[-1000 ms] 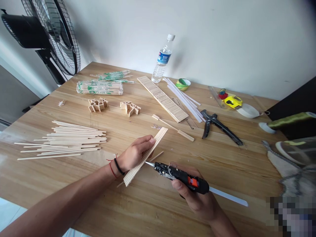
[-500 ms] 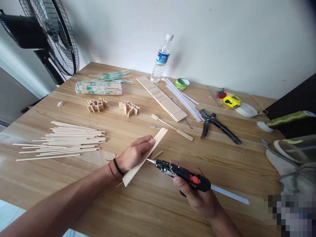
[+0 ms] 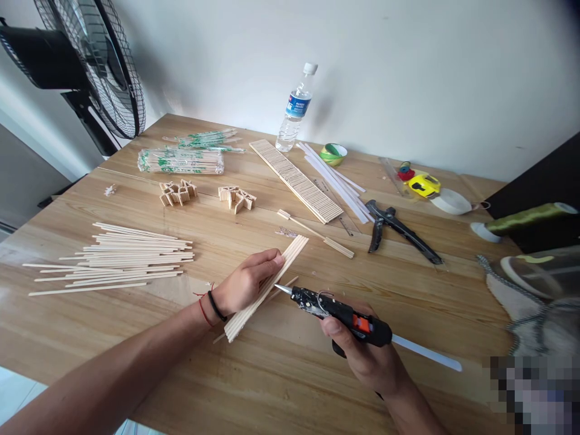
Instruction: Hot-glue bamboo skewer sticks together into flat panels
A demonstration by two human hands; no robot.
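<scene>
The right grip (image 3: 362, 350) was wrapped around a black glue gun (image 3: 338, 309), its metal tip (image 3: 284, 289) just beside a flat strip of pale wooden sticks (image 3: 254, 304), which the left grip (image 3: 247, 281) clasped above the wood-grained surface (image 3: 281, 386).

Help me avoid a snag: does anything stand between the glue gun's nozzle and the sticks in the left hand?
Nothing visible does: the nozzle points at the edge of the held sticks, though contact is unclear. A single stick shows behind the nozzle.

One head-worn camera looks forward and down, from near above the table (image 3: 254, 386), toward the wall (image 3: 408, 78).
</scene>
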